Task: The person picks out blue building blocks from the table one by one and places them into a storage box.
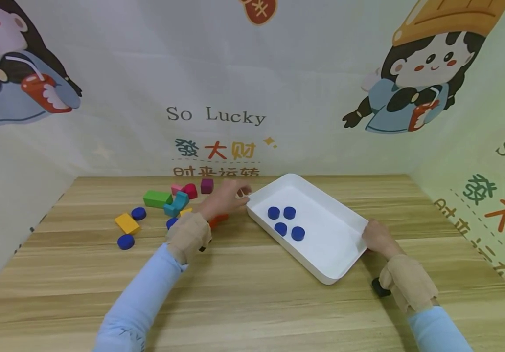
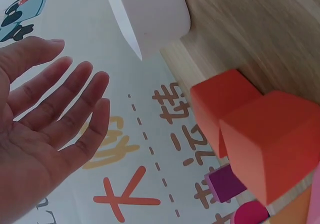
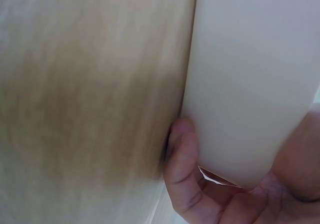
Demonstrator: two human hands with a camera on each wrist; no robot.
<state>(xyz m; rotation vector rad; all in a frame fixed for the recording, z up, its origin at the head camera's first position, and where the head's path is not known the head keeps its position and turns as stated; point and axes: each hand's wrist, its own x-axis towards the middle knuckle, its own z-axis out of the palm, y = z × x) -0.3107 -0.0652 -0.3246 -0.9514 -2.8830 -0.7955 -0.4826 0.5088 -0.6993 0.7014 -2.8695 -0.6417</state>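
Observation:
A white tray (image 1: 328,215) sits at an angle on the table, with several blue discs (image 1: 298,233) toward its left side. My right hand (image 1: 380,238) grips the tray's right end, fingers curled round the corner in the right wrist view, where the tray wall (image 3: 245,83) fills the right side. Beside the tray's left corner, my left hand (image 1: 228,198) is held with its fingers loosely bent and nothing in them. In the left wrist view its palm (image 2: 55,108) shows empty, apart from the tray corner (image 2: 155,18). Orange-red blocks (image 2: 270,139) lie below that hand.
Left of the tray lie a green block (image 1: 157,198), a teal curved block (image 1: 176,204), a yellow block (image 1: 127,223), a purple cube (image 1: 206,186), a red piece (image 1: 190,190) and loose blue discs (image 1: 126,241). A printed cloth (image 1: 217,73) hangs behind the wooden table (image 1: 243,313).

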